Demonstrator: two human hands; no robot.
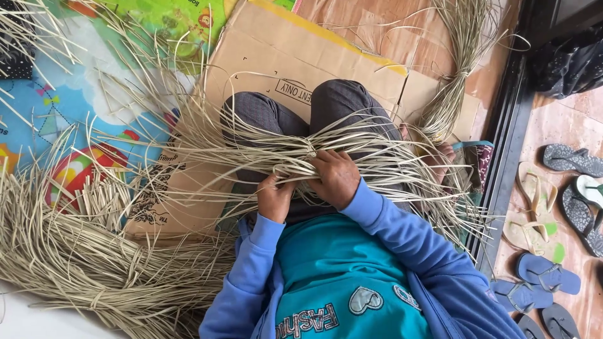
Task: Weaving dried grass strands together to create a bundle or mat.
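Seated on flattened cardboard (264, 56) spread over the floor, knees in dark trousers pointing to the far side. Across the lap, a sheaf of pale dried straw strips (352, 147), fanning out left and right from a gathered middle. Left hand (275, 198) on the near edge of that middle, fingers (271, 182) curled tight around a pinch of strips. Right hand (336, 176) just beside it, touching the same bunch, fingers (320, 158) bent down and pressed onto the strands, holding them flat against the knee. Blue sleeves and a teal top at the near edge of the view. To the left, a big loose heap of the same straw (81, 263) lying partly on a colourful play mat (69, 100). Far right, a tied bundle of straw (455, 75) resting on the cardboard. Beyond a dark door track on the right, several sandals (546, 273) scattered on reddish tiles.
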